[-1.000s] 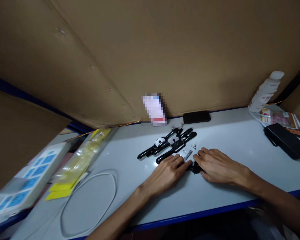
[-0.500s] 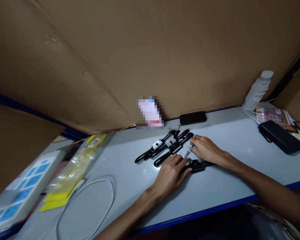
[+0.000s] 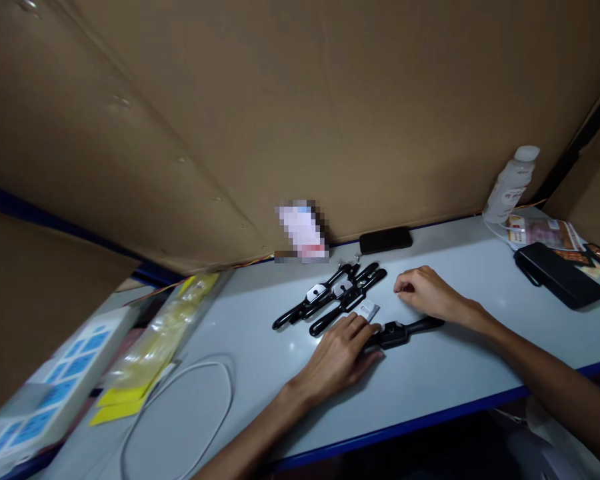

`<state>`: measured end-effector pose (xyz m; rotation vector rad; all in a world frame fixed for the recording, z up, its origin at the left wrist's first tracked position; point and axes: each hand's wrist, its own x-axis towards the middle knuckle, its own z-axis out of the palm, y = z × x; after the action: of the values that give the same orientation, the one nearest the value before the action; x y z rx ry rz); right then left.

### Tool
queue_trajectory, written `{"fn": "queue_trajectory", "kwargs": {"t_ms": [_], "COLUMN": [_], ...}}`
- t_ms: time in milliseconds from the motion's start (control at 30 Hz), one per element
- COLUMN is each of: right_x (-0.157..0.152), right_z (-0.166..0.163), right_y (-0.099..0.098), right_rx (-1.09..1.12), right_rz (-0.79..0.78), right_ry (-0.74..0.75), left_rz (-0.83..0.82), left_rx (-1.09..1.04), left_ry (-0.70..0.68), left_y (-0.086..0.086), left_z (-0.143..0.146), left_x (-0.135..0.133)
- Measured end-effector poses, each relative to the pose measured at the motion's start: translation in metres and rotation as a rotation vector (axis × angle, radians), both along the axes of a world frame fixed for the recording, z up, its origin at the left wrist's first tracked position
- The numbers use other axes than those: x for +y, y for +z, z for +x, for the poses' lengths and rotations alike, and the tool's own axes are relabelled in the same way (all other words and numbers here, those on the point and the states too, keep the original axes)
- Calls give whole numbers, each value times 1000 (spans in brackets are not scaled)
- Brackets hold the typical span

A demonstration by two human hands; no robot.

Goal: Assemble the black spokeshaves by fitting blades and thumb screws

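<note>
My left hand (image 3: 341, 353) lies flat on the white table (image 3: 460, 373), fingers stretched out, its tips touching the left end of a black handled tool (image 3: 405, 329) and a small silver plate (image 3: 369, 309). My right hand (image 3: 425, 293) hovers just right of them with fingers curled in a pinch on something too small to name. Behind the hands lies a pile of black handled tools (image 3: 333, 297) with silver plates on them.
A black phone (image 3: 385, 239) lies by the cardboard wall (image 3: 300, 113). A white bottle (image 3: 511, 184), papers and a black pouch (image 3: 560, 274) are at the right. A white cable loop (image 3: 180, 413), yellow bags (image 3: 155, 333) and a blue-and-white box (image 3: 55, 380) are at the left.
My right hand came off the black tool, reached to the small parts by the pile, then drew back right in a pinch. The left hand stayed on the tool's end.
</note>
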<state>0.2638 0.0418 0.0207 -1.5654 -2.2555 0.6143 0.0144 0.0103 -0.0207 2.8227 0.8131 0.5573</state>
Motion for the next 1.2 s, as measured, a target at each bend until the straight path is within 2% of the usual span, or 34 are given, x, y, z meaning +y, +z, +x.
{"fn": "queue_trajectory", "kwargs": {"t_ms": [133, 233, 467, 567, 700, 900, 1033, 1200], "right_x": [-13, -19, -20, -23, -28, -32, -36, -36], "right_z": [-1, -7, -15, -19, -23, -26, -32, -35], "right_y": [13, 11, -3, -2, 3, 11, 10, 5], "right_rx": [251, 298, 209, 94, -50, -189, -255, -135], "right_rz": [-113, -107, -106, -43, 72, 107, 111, -20], "right_ry": [148, 250, 259, 258, 359, 496, 416, 246], "left_rz": [56, 70, 67, 71, 143, 291, 290, 262], "left_rx": [-9, -32, -30, -45, -29, 56, 68, 78], "left_ry": [-61, -76, -64, -59, -58, -88, -73, -59], "left_y": [-3, -6, -3, -3, -2, -1, -2, -3], "left_z": [-6, -7, -6, -6, -5, -5, -6, -5], "left_x": [3, 5, 5, 4, 3, 0, -1, -3]}}
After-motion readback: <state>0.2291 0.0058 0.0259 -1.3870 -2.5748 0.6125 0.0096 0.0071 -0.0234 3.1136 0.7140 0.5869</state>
